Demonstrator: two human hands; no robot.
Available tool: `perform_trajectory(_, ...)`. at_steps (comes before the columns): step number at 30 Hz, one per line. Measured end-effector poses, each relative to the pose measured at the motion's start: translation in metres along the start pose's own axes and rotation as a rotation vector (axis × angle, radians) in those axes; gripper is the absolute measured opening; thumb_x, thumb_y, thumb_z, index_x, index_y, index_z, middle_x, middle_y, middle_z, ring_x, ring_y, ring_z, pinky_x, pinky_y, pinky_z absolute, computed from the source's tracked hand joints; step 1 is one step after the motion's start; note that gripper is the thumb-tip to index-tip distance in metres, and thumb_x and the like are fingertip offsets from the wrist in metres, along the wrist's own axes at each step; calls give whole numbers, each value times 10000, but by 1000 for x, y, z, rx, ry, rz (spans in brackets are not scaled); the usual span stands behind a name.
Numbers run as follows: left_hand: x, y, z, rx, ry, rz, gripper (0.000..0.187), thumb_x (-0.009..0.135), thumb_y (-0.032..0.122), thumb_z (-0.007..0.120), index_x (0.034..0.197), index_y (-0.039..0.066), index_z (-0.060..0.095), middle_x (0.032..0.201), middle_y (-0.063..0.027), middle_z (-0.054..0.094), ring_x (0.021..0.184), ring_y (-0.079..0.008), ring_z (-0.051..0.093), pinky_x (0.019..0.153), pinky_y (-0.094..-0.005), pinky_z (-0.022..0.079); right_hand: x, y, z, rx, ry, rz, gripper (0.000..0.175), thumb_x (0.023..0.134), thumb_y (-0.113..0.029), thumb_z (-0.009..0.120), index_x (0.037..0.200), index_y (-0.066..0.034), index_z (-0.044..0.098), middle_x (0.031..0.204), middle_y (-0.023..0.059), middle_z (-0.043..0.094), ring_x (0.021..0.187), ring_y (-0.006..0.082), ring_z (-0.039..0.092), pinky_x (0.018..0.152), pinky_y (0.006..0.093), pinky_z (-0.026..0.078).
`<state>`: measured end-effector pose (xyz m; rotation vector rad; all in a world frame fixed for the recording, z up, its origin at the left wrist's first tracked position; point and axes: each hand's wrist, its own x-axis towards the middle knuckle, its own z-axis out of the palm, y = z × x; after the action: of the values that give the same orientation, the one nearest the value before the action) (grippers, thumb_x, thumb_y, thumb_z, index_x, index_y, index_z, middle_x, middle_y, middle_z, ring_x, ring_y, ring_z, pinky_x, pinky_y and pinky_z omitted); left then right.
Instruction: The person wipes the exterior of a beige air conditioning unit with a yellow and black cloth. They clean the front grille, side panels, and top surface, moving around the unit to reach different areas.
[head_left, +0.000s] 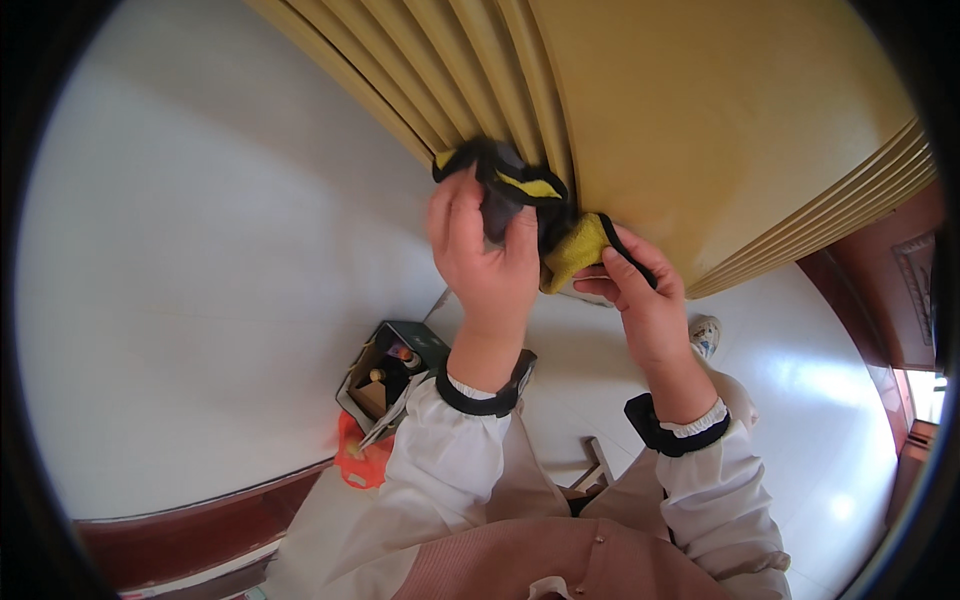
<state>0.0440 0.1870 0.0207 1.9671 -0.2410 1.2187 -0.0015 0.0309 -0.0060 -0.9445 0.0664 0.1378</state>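
A two-sided cleaning cloth (576, 251), yellow and dark grey with black edging, is held between both hands. My left hand (487, 251) grips a bunched grey part, its thumb and fingers curled around the folds. Between thumb and fingers, my right hand (637, 274) pinches the black-edged yellow end. The cloth's left part lies against or just before the ribs (450, 67) of a tall gold-coloured unit (712, 127); contact is partly hidden. A smooth, curved face adjoins those ribs on the right.
A white wall (210, 247) rises at left. Below it, an open box (390, 375) with bottles stands beside an orange plastic bag (360, 450) on the pale tiled floor (810, 397). Reddish-brown wooden furniture (885, 292) is at right. A wooden stool part (596, 465) shows between my legs.
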Motion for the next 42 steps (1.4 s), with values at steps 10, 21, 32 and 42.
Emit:
perform_trajectory(10,-43,-33,-12,136,-513,-543,328,746,139,795,999,-3,639,932,-158,691,855,-329,661,750,-388,525,3,4,-9,-68,110,191,260,1009,-87,565,1226,38,635,1061,122,708,905,213,714,840,337,596)
perform_trajectory(21,-24,-26,-10,-180,-167,-450,417,764,104,793,1145,9,651,1032,-125,680,962,-273,664,862,-362,511,5,7,-4,-22,37,195,299,1013,-100,566,1274,40,606,1073,116,707,934,213,715,857,353,600)
perform_trajectory(32,-3,-18,-11,14,-22,-154,340,816,86,791,1121,5,665,1085,-124,659,948,-288,643,857,-348,516,3,9,-5,-31,-7,164,279,1027,-83,529,1267,27,619,1077,128,714,929,227,720,859,353,598)
perform_trajectory(42,-39,-45,-13,121,-317,-555,262,754,92,766,958,-22,648,816,-68,676,670,-129,591,653,-290,498,1,8,-7,-54,11,206,272,1020,-67,537,1259,38,617,1090,135,707,909,232,721,833,354,609)
